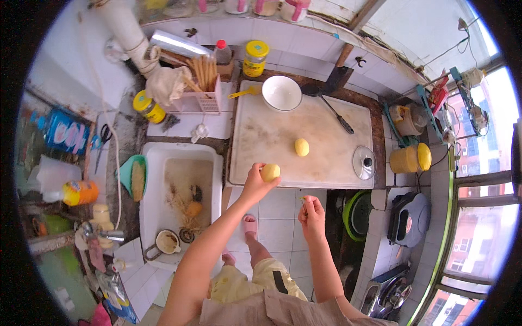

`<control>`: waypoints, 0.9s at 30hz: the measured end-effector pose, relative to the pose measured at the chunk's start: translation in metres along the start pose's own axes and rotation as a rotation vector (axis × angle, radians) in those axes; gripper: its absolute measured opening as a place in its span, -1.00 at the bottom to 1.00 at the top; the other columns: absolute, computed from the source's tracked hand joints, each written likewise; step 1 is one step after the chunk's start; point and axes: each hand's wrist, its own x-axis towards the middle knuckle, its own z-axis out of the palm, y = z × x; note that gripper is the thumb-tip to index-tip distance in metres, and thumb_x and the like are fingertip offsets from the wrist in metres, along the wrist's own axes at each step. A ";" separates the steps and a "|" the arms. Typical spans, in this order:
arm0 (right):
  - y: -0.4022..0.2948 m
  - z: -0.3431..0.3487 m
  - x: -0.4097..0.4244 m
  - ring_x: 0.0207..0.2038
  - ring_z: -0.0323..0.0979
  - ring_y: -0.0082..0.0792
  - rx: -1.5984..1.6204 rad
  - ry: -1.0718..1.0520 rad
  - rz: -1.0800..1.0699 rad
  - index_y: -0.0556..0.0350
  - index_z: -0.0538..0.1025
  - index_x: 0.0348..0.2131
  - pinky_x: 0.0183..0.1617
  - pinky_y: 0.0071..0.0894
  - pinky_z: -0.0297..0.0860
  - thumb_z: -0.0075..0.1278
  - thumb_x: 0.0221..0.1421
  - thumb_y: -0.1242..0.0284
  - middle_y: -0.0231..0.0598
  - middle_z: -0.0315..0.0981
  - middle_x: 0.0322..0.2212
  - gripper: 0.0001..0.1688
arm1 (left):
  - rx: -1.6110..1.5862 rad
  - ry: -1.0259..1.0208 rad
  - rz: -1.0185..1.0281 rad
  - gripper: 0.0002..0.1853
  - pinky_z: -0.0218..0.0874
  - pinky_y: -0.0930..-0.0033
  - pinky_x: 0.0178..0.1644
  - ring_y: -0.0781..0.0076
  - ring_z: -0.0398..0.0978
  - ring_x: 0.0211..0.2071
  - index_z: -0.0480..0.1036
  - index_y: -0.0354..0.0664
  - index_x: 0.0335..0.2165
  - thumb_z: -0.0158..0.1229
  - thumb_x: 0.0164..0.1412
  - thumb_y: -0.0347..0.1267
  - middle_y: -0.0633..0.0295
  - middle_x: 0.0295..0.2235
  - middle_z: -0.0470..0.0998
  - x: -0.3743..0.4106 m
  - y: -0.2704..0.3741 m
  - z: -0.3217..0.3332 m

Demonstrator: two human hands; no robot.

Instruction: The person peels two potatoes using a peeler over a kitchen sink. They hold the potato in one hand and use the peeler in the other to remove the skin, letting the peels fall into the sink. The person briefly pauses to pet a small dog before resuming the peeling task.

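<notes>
My left hand (pixel 254 186) grips a peeled potato (pixel 270 173) just at the front edge of a large stained cutting board (pixel 261 134). Another peeled potato (pixel 301 147) rests on the board, beyond that hand and to its right. Over the floor in front of the board, my right hand (pixel 314 216) pinches a small thin tool (pixel 303 201) that has a bit of green at its tip. Fingers cover most of the tool, so its exact kind cannot be told. An empty white bowl (pixel 282 94) stands at the board's back edge.
A black ladle (pixel 336 114) and a glass lid (pixel 364 163) lie on the board's right side. To the left is a white sink (pixel 149 183) holding murky water, peelings, a brownish round item (pixel 193 209) and a small pan (pixel 167 242). A green basin (pixel 359 216) sits below the counter.
</notes>
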 end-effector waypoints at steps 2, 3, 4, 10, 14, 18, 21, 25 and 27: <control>-0.004 -0.013 0.014 -0.72 0.00 -0.70 -0.004 0.040 -0.012 0.07 0.33 -0.35 -0.67 -0.67 -0.05 -0.08 0.20 0.32 -0.54 0.09 -0.71 -0.80 | 0.155 0.057 0.056 -0.31 0.25 0.20 -0.11 0.10 0.37 -0.17 0.20 -0.30 -0.11 0.30 -0.16 -0.18 -0.02 -0.21 0.35 0.029 0.002 0.021; -0.005 -0.018 0.021 -0.71 0.00 -0.70 0.002 0.061 -0.021 0.08 0.33 -0.34 -0.67 -0.67 -0.05 -0.07 0.19 0.33 -0.53 0.09 -0.70 -0.80 | 0.231 0.086 0.086 -0.32 0.24 0.17 -0.10 0.06 0.36 -0.17 0.21 -0.30 -0.12 0.30 -0.17 -0.20 -0.04 -0.22 0.35 0.040 0.010 0.029; -0.005 -0.023 0.027 -0.71 0.00 -0.70 0.006 0.081 -0.029 0.08 0.33 -0.33 -0.66 -0.67 -0.05 -0.07 0.19 0.33 -0.53 0.10 -0.69 -0.80 | 0.276 0.101 0.085 -0.36 0.23 0.16 -0.12 0.05 0.34 -0.17 0.23 -0.26 -0.13 0.28 -0.17 -0.22 -0.01 -0.22 0.35 0.050 0.012 0.038; -0.002 -0.036 0.049 -0.69 0.02 -0.70 0.040 0.147 -0.028 0.09 0.34 -0.25 -0.65 -0.66 -0.04 -0.08 0.20 0.37 -0.51 0.14 -0.62 -0.80 | 0.481 0.304 0.187 -0.39 0.22 0.14 -0.12 0.05 0.28 -0.12 0.25 -0.23 -0.12 0.30 -0.17 -0.26 0.04 -0.23 0.36 0.090 -0.008 0.080; 0.005 -0.034 0.057 -0.67 0.08 -0.69 0.022 0.104 0.010 0.07 0.36 -0.25 -0.63 -0.66 0.01 -0.10 0.20 0.40 -0.53 0.14 -0.62 -0.85 | 0.463 0.317 0.243 -0.34 0.17 0.11 -0.07 0.00 0.26 -0.12 0.23 -0.29 -0.07 0.30 -0.14 -0.26 -0.01 -0.18 0.33 0.098 -0.009 0.086; 0.008 -0.010 0.061 -0.66 0.07 -0.66 -0.031 0.117 0.046 0.09 0.35 -0.21 -0.60 -0.66 0.05 -0.10 0.19 0.42 -0.50 0.15 -0.59 -0.82 | 0.427 0.339 0.269 -0.27 0.11 0.10 -0.01 -0.02 0.25 -0.09 0.20 -0.32 0.00 0.29 -0.10 -0.22 -0.07 -0.13 0.30 0.078 -0.009 0.074; 0.015 0.015 0.063 -0.65 0.07 -0.66 -0.064 -0.012 0.061 0.10 0.36 -0.19 -0.60 -0.66 0.03 -0.10 0.19 0.42 -0.50 0.15 -0.59 -0.80 | 0.339 0.395 0.294 -0.43 0.11 0.13 0.01 0.02 0.23 -0.05 0.23 -0.27 -0.02 0.22 -0.01 -0.34 -0.03 -0.12 0.28 0.042 -0.016 0.032; 0.032 0.056 0.058 -0.65 0.05 -0.67 -0.124 -0.136 0.109 0.11 0.36 -0.18 -0.60 -0.66 0.03 -0.13 0.20 0.44 -0.51 0.14 -0.60 -0.80 | 0.196 0.588 0.165 -0.58 0.10 0.13 0.01 0.04 0.25 -0.09 0.26 -0.27 -0.10 0.10 0.01 -0.52 0.02 -0.17 0.32 -0.034 -0.064 -0.045; 0.044 0.076 0.051 -0.62 0.07 -0.70 -0.210 -0.191 0.089 0.12 0.36 -0.18 -0.58 -0.69 0.05 -0.14 0.20 0.46 -0.52 0.17 -0.58 -0.81 | 0.126 0.712 -0.011 -0.61 0.11 0.13 -0.01 0.01 0.26 -0.12 0.28 -0.26 -0.13 0.08 0.00 -0.53 0.00 -0.19 0.33 -0.069 -0.123 -0.088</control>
